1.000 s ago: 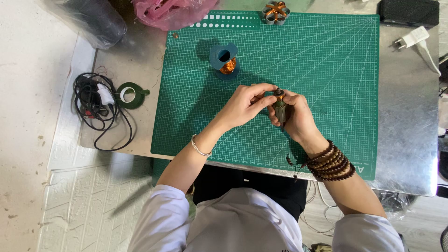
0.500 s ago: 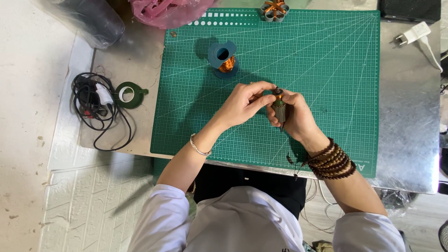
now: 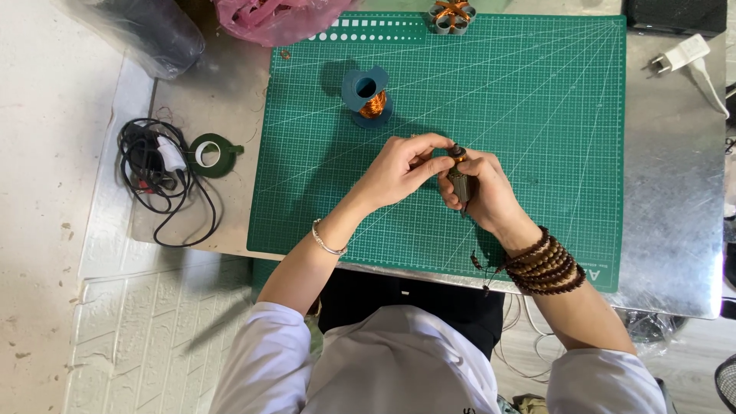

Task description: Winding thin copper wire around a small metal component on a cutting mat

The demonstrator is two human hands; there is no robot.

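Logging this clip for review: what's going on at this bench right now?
A person seated at a metal table holds a small dark cylindrical part upright in the right hand, over a green cutting mat. The left hand pinches at the part's top end. A blue spool of copper wire stands on the mat behind the hands; a roll of green tape and a black cable bundle lie off to the left.

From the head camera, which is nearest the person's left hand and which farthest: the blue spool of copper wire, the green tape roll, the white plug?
1. Blue spool of copper wire, just beyond the left hand.
2. Green tape roll, off the mat to the left.
3. White plug, far right corner.
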